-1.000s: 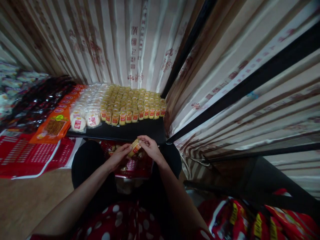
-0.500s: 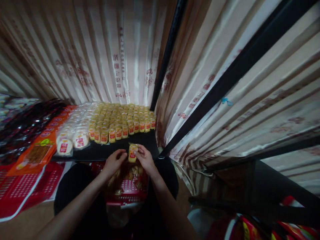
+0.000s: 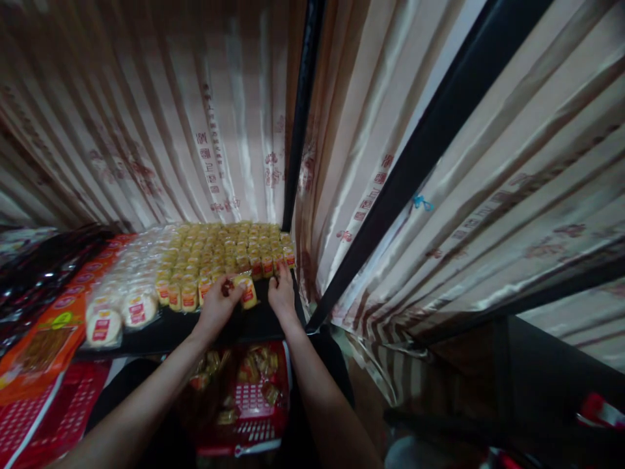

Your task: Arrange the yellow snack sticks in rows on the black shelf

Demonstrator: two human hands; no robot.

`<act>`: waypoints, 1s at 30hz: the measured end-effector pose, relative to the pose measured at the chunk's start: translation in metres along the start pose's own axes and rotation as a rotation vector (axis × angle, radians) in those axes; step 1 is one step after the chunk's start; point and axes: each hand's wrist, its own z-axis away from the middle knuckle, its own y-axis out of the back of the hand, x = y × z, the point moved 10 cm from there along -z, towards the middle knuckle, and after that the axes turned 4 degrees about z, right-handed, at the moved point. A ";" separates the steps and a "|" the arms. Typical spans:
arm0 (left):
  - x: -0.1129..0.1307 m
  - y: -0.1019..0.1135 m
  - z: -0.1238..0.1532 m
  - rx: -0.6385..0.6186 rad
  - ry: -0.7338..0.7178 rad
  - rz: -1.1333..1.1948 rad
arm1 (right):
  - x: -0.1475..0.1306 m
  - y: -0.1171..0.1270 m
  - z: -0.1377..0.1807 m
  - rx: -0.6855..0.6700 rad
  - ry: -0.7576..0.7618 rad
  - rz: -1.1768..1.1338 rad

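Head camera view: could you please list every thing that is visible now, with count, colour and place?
shelf: one, black, centre
yellow packets: many, yellow with red labels, in rows on the shelf
held packet: one, yellow and red, at the shelf's front edge
round cakes: several, pale in clear wrap, left of the rows
orange packs: a row, orange, further left
dark packs: several, glossy black, far left
red bag: one, red with white print, below the shelf
curtain: one, beige stripes with red print, behind
poles: two, black, centre and right
left hand: one, grips the held packet
right hand: one, touches the front row
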 end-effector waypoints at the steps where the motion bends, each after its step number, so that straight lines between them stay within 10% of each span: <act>1: 0.003 -0.004 -0.004 -0.008 -0.014 -0.013 | 0.002 -0.003 -0.005 -0.003 0.010 0.039; 15: 0.036 -0.065 -0.060 0.017 -0.118 -0.125 | 0.008 -0.014 -0.002 0.144 0.094 0.142; 30: 0.031 -0.138 -0.082 -0.212 -0.308 -0.342 | -0.008 -0.015 0.006 0.016 0.118 0.067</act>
